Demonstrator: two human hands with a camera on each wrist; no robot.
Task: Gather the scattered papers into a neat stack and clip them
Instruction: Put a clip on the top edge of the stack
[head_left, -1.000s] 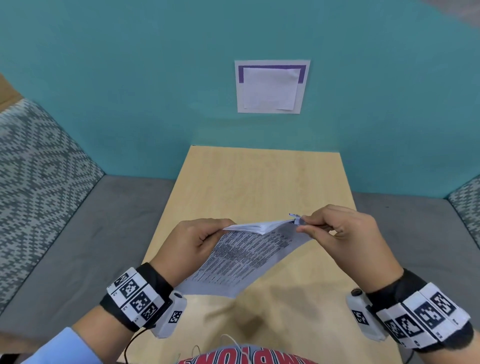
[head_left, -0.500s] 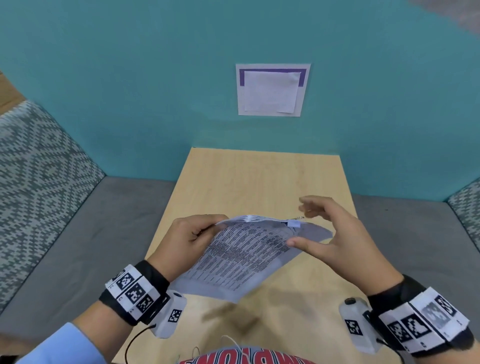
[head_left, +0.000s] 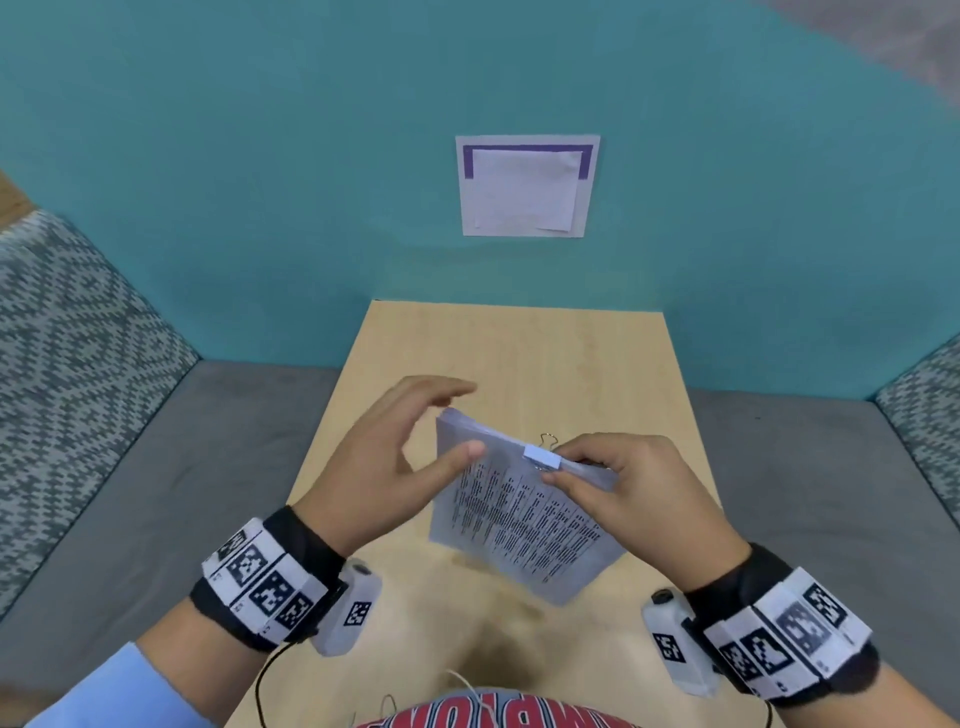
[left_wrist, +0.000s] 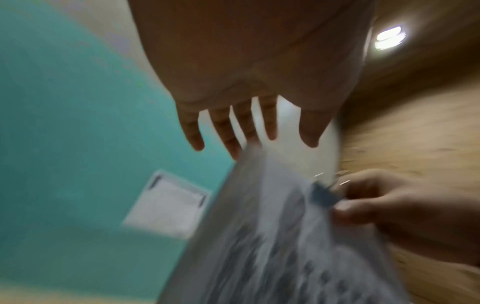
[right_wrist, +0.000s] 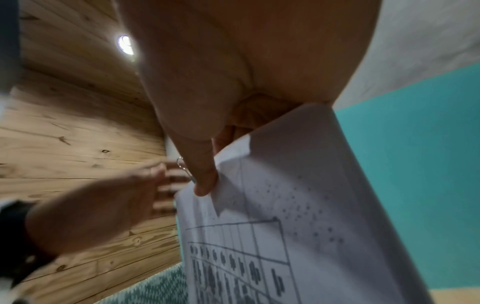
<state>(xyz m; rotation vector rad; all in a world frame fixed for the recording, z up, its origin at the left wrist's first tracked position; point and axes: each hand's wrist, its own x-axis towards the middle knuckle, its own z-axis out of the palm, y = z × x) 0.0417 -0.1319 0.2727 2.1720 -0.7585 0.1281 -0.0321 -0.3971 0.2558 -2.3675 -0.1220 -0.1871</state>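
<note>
The right hand is pinching the paper stack at its top edge, just beside the pale binder clip already biting there, and holding it above the wooden table. The left hand is hovering with fingers spread, holding nothing. The clipping looks done; laying the stack down flat is probably what is left, with the left hand supporting the free corner.

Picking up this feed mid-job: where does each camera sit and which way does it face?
Head: on the head, facing down at the table, both hands and the paper stack.
Left wrist: looks along the open left hand toward the stack and wall.
Right wrist: looks along the right hand pinching the stack.
All share the stack and binder clip.
</note>
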